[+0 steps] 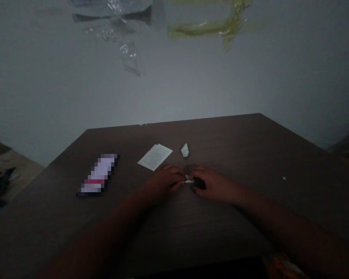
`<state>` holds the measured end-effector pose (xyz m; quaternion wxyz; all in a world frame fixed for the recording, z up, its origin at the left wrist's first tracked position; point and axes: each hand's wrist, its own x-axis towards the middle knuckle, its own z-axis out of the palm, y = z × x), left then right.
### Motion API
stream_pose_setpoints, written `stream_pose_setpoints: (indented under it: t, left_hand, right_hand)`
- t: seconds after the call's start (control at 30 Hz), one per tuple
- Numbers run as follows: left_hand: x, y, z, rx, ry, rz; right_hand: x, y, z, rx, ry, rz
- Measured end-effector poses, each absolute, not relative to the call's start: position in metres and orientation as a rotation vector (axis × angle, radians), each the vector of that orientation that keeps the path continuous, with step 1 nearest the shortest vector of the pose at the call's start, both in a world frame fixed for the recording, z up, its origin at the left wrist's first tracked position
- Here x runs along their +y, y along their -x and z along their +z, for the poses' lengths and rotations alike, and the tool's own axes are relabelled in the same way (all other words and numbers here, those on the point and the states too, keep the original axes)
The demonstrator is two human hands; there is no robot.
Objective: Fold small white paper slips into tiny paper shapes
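"Where was the slip [189,181]?"

"Between the fingertips of both hands, low over the middle of the tabletop [235,149], well in from its left and right edges."

"And the left hand [168,179]?"

"Its fingers were bent close together, pinching the slip's left end against the thumb."

"The right hand [211,182]?"

"Curled, with a dark gap between thumb and fingers. Its fingertips met the slip's right end, but I couldn't tell whether the thumb pressed on it too."

"What lay around them?"

"A folded paper [185,150] sat beyond the slip, towards the far edge. Printed sheets [155,157] lay left of that, just past the left hand. A phone [98,174] was nearer the left edge, and a scrap [284,178] lay towards the right edge."
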<state>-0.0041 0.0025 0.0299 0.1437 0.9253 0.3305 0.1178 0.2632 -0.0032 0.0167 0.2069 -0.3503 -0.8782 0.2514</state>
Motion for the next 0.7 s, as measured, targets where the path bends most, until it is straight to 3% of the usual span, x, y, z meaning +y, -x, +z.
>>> stream_pose_setpoints:
  t: [0.37,0.7]
  left_hand:
    - [0.015,0.007,0.006,1.064,-2.511,0.555]
    - [0.004,0.004,0.009,1.345,-2.418,0.534]
  right_hand:
    - [0.005,-0.262,0.009,-2.396,1.090,0.598]
    - [0.005,-0.262,0.008,-2.401,1.171,0.577]
